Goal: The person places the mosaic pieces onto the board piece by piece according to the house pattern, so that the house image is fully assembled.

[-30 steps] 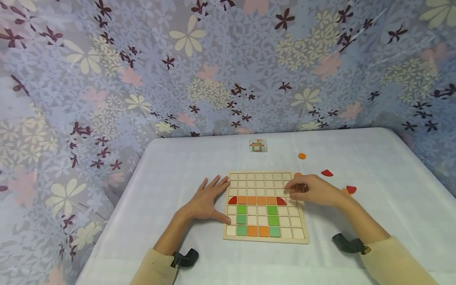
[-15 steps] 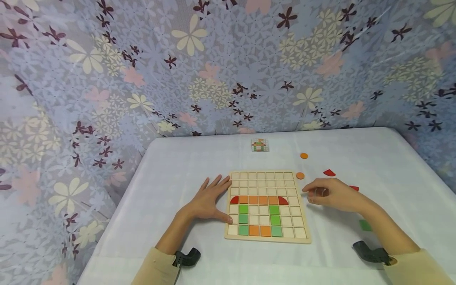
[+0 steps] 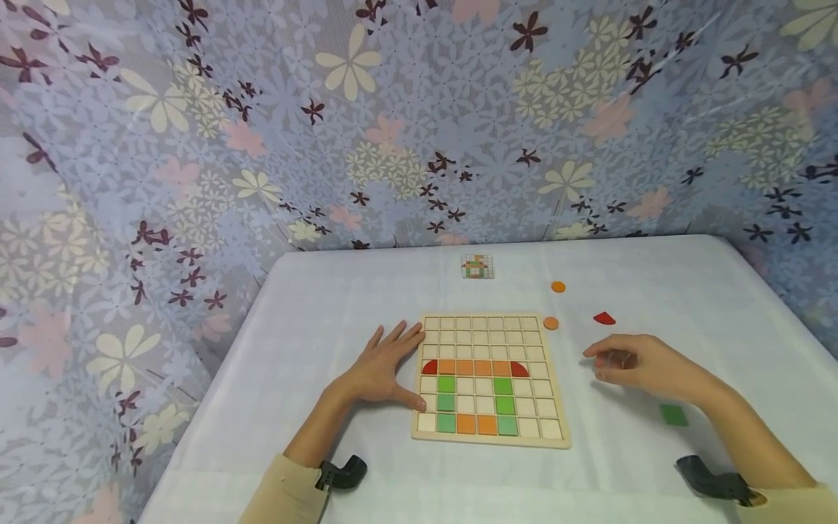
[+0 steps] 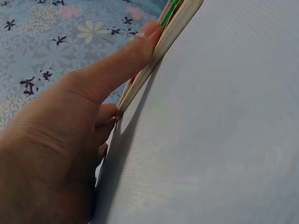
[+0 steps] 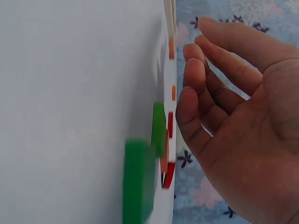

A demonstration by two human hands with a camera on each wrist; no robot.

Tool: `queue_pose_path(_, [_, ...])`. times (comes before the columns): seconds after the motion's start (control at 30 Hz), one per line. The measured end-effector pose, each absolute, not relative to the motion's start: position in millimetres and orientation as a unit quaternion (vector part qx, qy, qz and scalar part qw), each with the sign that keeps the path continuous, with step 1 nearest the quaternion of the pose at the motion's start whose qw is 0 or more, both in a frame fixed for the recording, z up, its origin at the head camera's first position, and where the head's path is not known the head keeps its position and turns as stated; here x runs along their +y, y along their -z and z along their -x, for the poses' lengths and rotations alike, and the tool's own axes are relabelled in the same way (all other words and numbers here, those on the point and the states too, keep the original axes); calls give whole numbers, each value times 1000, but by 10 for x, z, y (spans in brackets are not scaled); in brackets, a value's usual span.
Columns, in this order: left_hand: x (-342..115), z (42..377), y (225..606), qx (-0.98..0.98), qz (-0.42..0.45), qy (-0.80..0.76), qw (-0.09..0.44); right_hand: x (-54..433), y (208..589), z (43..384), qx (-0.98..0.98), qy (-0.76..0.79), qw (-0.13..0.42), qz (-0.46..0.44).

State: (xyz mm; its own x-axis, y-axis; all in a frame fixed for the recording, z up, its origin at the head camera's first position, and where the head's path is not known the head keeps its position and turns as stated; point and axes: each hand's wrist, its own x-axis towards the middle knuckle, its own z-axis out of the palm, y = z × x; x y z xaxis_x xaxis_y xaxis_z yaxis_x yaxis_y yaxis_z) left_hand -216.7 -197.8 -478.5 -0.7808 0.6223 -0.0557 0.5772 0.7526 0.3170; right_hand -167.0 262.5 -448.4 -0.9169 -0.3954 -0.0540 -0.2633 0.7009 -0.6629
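Observation:
A square wooden grid board (image 3: 491, 439) lies on the table, with red, orange and green tiles in its lower rows. Along its left edge spreads my left hand (image 3: 380, 371), its fingertips and thumb touching the rim; the left wrist view shows the thumb on the board's side (image 4: 154, 60). My right hand (image 3: 644, 367) hovers to the right of the board, fingers loosely bent and holding nothing. Near it are a red quarter-round tile (image 3: 604, 319) and a green square tile (image 3: 673, 415). In the right wrist view, green tiles (image 5: 135, 182) and a red tile (image 5: 169, 175) lie below the hand.
Two orange discs, one at the back (image 3: 558, 287) and one by the board's upper right corner (image 3: 551, 323), lie on the white cloth. A small pattern card (image 3: 478, 266) lies behind the board. A flowered curtain (image 3: 419, 131) hangs beyond the table's far edge.
My right hand has moved right, off the board and out over the cloth. The lower orange disc and the green square have come into sight. My left hand has stayed put.

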Motion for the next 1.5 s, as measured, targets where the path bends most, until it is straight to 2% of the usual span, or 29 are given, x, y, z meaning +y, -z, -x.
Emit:
queue_pose_path(0.2, [-1965,2165,4773,930,-328,-149,75,2842,4504,1583,923,342,66,164])
queue_pose_path(0.37, [-1973,2158,4773,932,-324,-141,77,3020,4532,1558,925,344,74,143])
queue_pose_path(0.83, [-1988,2160,4775,930,-328,-150,72,3241,4568,1528,901,382,143,148])
queue_pose_path(1.5, [-1986,2158,4799,932,-320,-151,77,3223,4608,1504,915,354,112,154])
